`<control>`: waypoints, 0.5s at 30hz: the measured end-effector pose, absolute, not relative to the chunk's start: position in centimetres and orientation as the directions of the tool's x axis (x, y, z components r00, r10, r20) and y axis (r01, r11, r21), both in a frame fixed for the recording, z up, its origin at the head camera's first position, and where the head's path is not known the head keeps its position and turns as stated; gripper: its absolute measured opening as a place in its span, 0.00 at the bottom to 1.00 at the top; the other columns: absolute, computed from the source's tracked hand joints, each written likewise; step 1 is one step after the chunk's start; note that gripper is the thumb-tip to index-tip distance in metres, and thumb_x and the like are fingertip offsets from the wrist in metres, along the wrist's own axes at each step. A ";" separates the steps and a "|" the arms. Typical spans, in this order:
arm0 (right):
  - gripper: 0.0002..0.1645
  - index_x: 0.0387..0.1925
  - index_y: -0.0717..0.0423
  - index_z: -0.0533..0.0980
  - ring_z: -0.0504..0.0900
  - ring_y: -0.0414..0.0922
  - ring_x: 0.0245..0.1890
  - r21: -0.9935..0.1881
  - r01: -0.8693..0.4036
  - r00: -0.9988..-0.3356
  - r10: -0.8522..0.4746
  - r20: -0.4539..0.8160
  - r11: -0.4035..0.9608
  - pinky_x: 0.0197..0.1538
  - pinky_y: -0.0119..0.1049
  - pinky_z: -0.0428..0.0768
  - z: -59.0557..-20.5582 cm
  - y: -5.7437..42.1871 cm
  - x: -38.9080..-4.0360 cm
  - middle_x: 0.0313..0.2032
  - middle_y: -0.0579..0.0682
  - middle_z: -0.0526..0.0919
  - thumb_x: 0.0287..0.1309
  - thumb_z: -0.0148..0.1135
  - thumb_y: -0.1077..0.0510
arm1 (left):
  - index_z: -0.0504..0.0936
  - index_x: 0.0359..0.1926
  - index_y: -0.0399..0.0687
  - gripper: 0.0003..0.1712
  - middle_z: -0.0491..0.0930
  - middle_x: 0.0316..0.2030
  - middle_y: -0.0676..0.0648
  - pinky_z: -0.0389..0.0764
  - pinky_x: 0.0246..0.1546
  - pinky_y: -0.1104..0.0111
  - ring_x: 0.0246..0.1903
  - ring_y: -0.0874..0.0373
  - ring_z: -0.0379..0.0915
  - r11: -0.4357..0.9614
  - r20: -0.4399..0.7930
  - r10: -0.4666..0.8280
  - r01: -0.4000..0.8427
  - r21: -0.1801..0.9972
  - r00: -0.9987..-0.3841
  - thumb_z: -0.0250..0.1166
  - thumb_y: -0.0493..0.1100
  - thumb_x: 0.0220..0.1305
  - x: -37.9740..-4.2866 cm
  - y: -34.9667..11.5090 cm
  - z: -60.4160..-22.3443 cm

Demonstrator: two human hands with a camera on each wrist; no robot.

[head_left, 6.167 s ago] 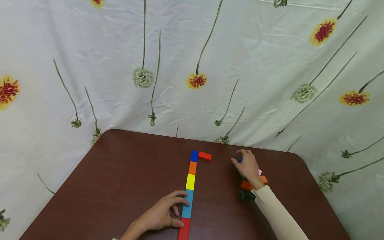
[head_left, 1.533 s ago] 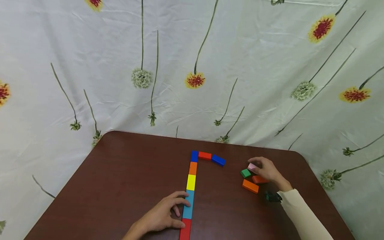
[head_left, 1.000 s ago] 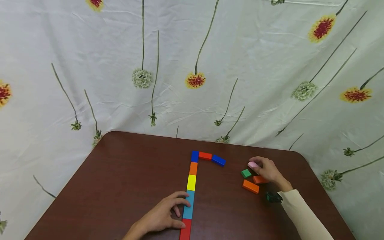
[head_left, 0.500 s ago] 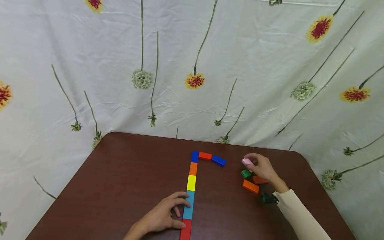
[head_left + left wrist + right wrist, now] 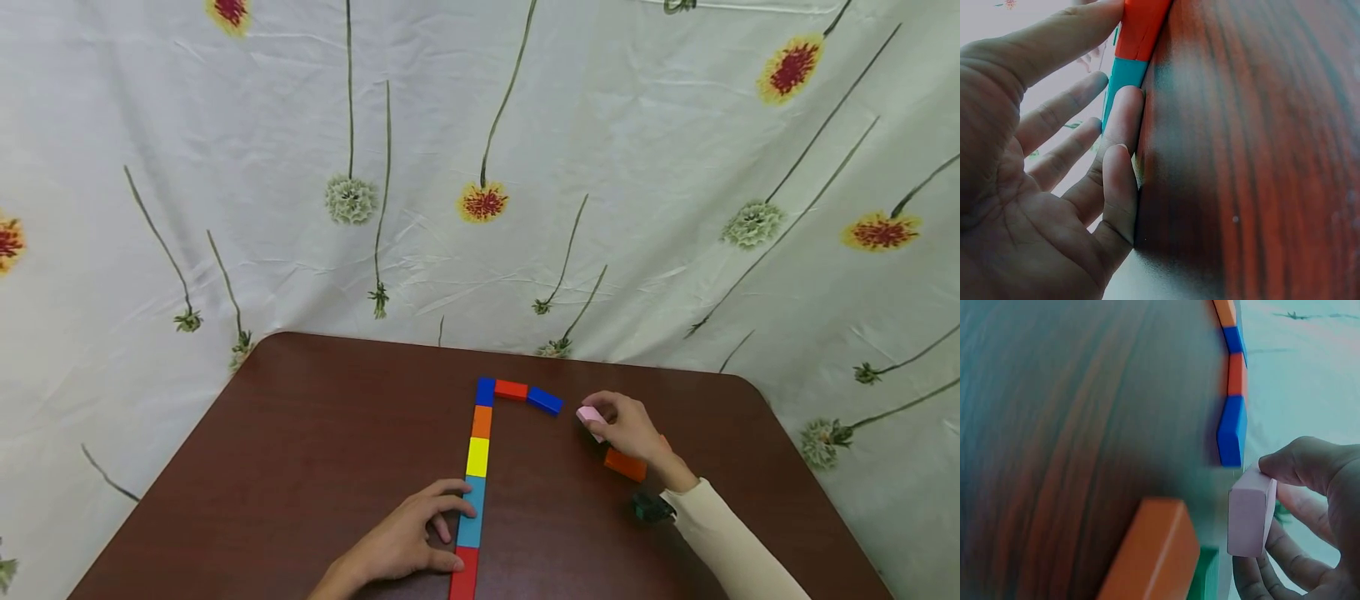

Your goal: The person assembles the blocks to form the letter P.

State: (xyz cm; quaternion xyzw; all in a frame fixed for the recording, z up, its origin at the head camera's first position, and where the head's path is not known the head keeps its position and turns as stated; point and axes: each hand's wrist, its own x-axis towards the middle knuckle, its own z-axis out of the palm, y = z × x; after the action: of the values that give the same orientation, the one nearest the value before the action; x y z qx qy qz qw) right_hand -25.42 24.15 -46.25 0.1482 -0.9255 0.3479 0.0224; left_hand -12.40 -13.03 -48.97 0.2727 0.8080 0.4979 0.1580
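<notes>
My right hand (image 5: 626,429) pinches a pink block (image 5: 589,414) between thumb and fingers, just right of a blue block (image 5: 545,401). In the right wrist view the pink block (image 5: 1251,519) stands apart from that blue block (image 5: 1232,432). My left hand (image 5: 397,533) lies along a straight line of blocks, fingertips on the light blue block (image 5: 472,518) and thumb at the red block (image 5: 464,575). Farther up that line are yellow (image 5: 477,457), orange (image 5: 482,422) and dark blue (image 5: 486,392) blocks. A red block (image 5: 512,390) sits between the dark blue one and the slanted blue one.
A loose orange block (image 5: 626,465) lies below my right hand; another orange-red one is mostly hidden by it. A green block (image 5: 1207,575) shows only in the right wrist view. The brown table (image 5: 360,417) ends at a flowered cloth (image 5: 420,208) behind.
Earlier a blue block was set at the end of the red one. Since then my right hand has taken the pink block from the loose group and carried it left. My left hand stays put.
</notes>
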 end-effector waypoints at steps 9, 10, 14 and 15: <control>0.18 0.48 0.58 0.81 0.80 0.42 0.32 -0.613 -0.259 -0.965 -0.220 0.141 0.746 0.30 0.31 0.78 -47.2 22.1 -25.5 0.40 0.54 0.83 0.56 0.72 0.61 | 0.83 0.52 0.52 0.23 0.67 0.68 0.45 0.77 0.37 0.72 0.34 0.65 0.74 0.357 -0.005 0.596 0.259 0.897 -0.803 0.77 0.47 0.55 -12.5 -13.0 -48.9; 0.18 0.48 0.59 0.81 0.80 0.42 0.32 -0.609 -0.260 -0.965 -0.220 0.142 0.749 0.30 0.31 0.78 -47.3 21.9 -25.6 0.40 0.54 0.83 0.56 0.72 0.60 | 0.83 0.52 0.52 0.23 0.67 0.68 0.45 0.78 0.37 0.72 0.34 0.65 0.74 0.357 -0.006 0.596 0.259 0.898 -0.803 0.77 0.47 0.55 -12.5 -13.0 -48.9; 0.18 0.48 0.59 0.82 0.79 0.42 0.31 -0.602 -0.264 -0.964 -0.220 0.147 0.754 0.29 0.32 0.78 -47.6 21.3 -25.6 0.40 0.56 0.82 0.54 0.72 0.61 | 0.82 0.52 0.53 0.23 0.67 0.68 0.45 0.78 0.37 0.72 0.34 0.65 0.74 0.355 -0.003 0.597 0.261 0.898 -0.802 0.77 0.47 0.55 -12.5 -13.0 -49.0; 0.18 0.47 0.60 0.82 0.79 0.42 0.31 -0.596 -0.267 -0.964 -0.221 0.151 0.758 0.29 0.32 0.77 -47.7 21.2 -25.6 0.40 0.56 0.82 0.54 0.72 0.61 | 0.82 0.52 0.53 0.23 0.67 0.68 0.44 0.78 0.37 0.72 0.34 0.65 0.74 0.355 -0.001 0.597 0.262 0.898 -0.802 0.77 0.47 0.55 -12.4 -13.0 -49.0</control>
State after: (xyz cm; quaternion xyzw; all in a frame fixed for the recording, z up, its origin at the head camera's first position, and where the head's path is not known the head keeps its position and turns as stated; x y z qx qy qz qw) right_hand -25.60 21.22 -47.67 0.1300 -0.9368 0.3230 0.0355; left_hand -12.44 -13.05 -49.00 0.2664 0.8059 0.5018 0.1668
